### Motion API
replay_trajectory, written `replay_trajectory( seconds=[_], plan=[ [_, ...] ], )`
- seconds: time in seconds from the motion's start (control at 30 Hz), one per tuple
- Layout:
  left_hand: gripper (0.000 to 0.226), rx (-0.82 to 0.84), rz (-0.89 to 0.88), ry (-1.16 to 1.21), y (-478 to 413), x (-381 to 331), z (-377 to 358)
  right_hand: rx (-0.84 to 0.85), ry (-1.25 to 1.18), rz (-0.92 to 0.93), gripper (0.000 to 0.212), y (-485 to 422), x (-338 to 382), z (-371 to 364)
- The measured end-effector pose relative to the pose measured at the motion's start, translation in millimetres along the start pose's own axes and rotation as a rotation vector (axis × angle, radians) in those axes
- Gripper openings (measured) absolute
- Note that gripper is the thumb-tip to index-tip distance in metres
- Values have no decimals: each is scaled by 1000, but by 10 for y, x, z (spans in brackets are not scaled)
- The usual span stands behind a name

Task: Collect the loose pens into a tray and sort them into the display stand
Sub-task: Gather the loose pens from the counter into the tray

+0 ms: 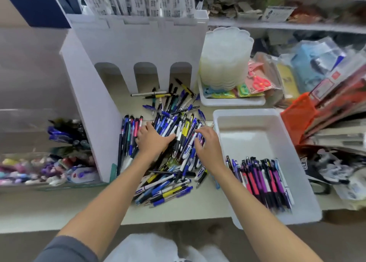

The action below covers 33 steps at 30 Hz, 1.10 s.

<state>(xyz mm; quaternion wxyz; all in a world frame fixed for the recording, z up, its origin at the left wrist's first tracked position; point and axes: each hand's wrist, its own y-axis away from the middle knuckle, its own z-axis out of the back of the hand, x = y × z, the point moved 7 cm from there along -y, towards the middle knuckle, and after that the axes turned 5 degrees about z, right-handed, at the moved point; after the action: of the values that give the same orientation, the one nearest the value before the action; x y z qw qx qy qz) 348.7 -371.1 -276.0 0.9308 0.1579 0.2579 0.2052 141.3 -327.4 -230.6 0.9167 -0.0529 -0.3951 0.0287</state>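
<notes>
We're mid-collecting: left hand [152, 140] flat, fingers straight, on loose pens [168, 184] piled on the table [188, 212]; right hand [208, 145] fingers curled over them, grip unclear. Next we scoop into the tray [255, 123] beside.

A pale counter [178, 212] is carrying everything here. At its middle, a heap of loose pens [172, 172] is lying straight on the surface, spreading from 12 o'clock down to 6 o'clock. A white display stand [122, 49] is standing at 11 o'clock, its side wall touching the heap's left edge. A white tray [253, 142] is sitting at 4 o'clock, just beside the heap, its near corner jutting past the front edge. A smaller white tray [233, 102] is resting at 1 o'clock. A clear box [23, 121] is sitting at 9 o'clock, against the stand.
</notes>
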Motion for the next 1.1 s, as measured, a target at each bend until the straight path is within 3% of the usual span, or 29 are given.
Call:
replay_trajectory(
  seconds=[0.07,0.5,0.67,0.83,1.1],
  plan=[
    [110,62,-15,60,-35,5,-47,-6,2,-20,28,1,-25,-26],
    [61,89,-126,54,-67,-88,90,-16,4,-65,30,-79,-34,-92],
    [71,89,-118,250,-47,-76,223,-36,7,-75,30,-136,9,-96],
    [55,78,-229,356,30,-139,333,-24,5,-77,29,-134,60,-137],
    [67,109,-271,524,116,-323,499,-47,-4,-76,27,-121,106,-50]
  ],
)
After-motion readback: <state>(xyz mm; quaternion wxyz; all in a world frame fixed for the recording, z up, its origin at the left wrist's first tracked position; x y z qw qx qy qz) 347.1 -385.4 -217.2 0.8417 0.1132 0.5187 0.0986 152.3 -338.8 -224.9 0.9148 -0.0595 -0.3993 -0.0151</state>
